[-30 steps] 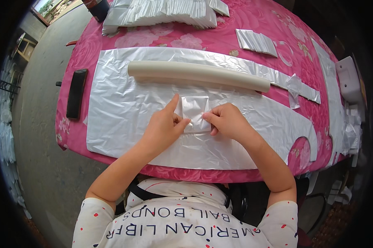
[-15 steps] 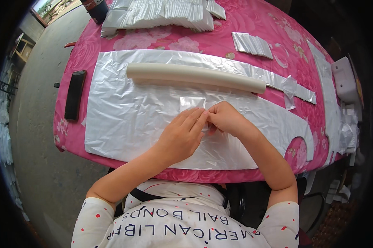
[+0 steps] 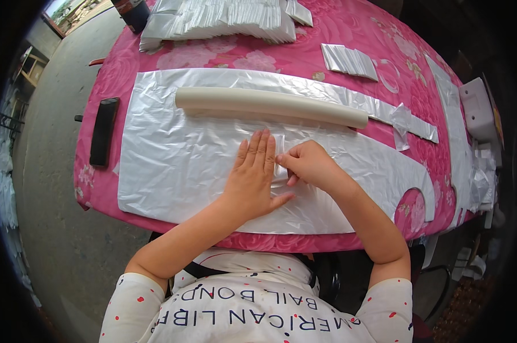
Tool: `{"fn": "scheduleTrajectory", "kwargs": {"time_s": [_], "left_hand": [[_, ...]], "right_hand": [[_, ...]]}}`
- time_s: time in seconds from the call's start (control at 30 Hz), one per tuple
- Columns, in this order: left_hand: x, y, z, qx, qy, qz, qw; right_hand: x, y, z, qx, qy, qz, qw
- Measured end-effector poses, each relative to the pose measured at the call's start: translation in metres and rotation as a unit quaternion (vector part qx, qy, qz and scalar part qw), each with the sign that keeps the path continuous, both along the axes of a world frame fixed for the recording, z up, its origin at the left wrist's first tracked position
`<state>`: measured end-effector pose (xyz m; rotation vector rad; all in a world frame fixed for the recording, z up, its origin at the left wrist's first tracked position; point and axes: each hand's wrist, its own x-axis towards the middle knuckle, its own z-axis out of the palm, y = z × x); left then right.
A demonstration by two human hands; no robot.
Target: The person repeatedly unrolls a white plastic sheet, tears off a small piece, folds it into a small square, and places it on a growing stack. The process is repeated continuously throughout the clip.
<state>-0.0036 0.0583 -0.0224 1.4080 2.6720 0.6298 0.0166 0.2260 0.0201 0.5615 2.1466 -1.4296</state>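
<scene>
At the bottom of the frame, a white shirt (image 3: 252,334) speckled with red and navy carries two lines of dark capital lettering, legible but upside down in this view. In the centre of the frame, a small folded plastic packet (image 3: 280,172) lies on a large silvery plastic sheet (image 3: 172,166), shaped like a carrier bag with a rounded cutout at right. The left hand (image 3: 255,177) is flat, palm down, four fingers extended and thumb stretched toward the right, covering most of the packet. The right hand (image 3: 308,166) is curled, thumb and forefinger pinching the packet's right edge. Just above the hands, a cream-coloured tube (image 3: 270,107) lies across the sheet. At left, a black phone (image 3: 104,132) lies on the tabletop (image 3: 121,86), covered in pink floral cloth. Toward the top are a large pile of folded plastic (image 3: 218,20) and, right of it, a smaller stack (image 3: 349,62)
</scene>
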Motion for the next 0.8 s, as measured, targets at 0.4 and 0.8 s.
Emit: {"fn": "scheduleTrajectory", "kwargs": {"time_s": [0.4,0.8], "left_hand": [[0.001,0.000,-0.005,0.010,0.021,0.005,1.000],[0.015,-0.047,0.001,0.202,-0.057,-0.037,0.977]], "right_hand": [[0.044,-0.016,0.007,0.217,0.156,-0.002,0.964],[0.074,-0.089,0.134,0.097,0.520,0.289,0.798]]}}
